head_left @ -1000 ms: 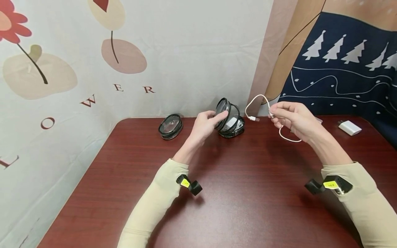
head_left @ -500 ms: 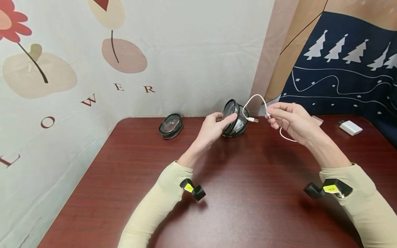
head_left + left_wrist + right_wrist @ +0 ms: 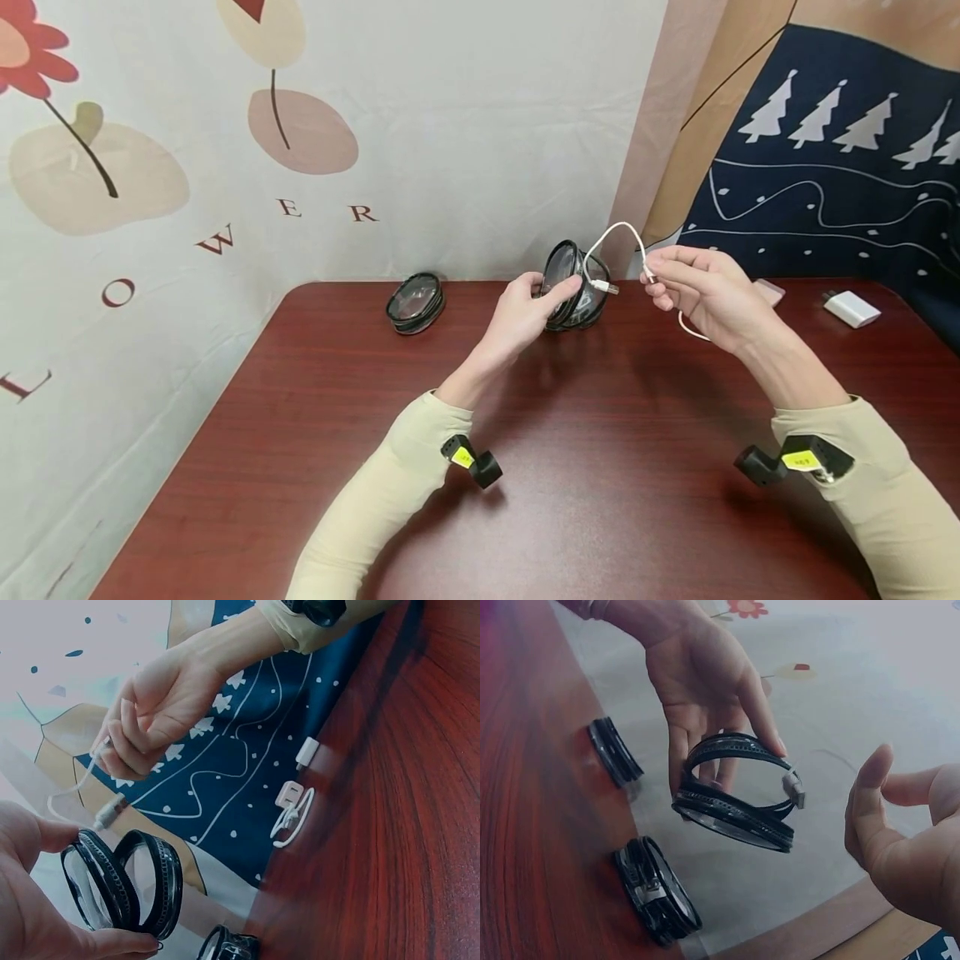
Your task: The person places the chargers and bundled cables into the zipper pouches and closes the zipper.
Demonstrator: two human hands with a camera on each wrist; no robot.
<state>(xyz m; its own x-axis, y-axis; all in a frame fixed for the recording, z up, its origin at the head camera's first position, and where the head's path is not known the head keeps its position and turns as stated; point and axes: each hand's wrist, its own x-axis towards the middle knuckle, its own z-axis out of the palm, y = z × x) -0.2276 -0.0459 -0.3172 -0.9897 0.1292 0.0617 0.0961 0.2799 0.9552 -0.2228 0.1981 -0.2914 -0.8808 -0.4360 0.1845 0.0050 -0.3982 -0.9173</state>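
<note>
A round clear zip pouch [image 3: 561,271] with black trim is gripped between the thumb and fingers of my left hand [image 3: 525,312], raised above the table. It gapes, its two halves spread apart in the left wrist view. White USB cable [image 3: 621,225] arches from my right hand [image 3: 708,296], which pinches it between thumb and fingertips. The cable's USB plug [image 3: 795,791] hangs by the pouch's rim, close to my left thumb; whether it touches cannot be told. A second round pouch [image 3: 656,892], with something white inside, stands on the table, mostly hidden behind the held one in the head view.
Another round pouch [image 3: 415,304] lies at the table's back left. A white charger [image 3: 851,308] sits at the back right. Beside it is a pink plug [image 3: 289,795] with a looped white cable [image 3: 292,825]. Printed cloth hangs behind the table [image 3: 585,467].
My left hand has moved right with the open pouch, toward the cable. My right hand has shifted slightly left, and the USB plug now overlaps the pouch in the head view.
</note>
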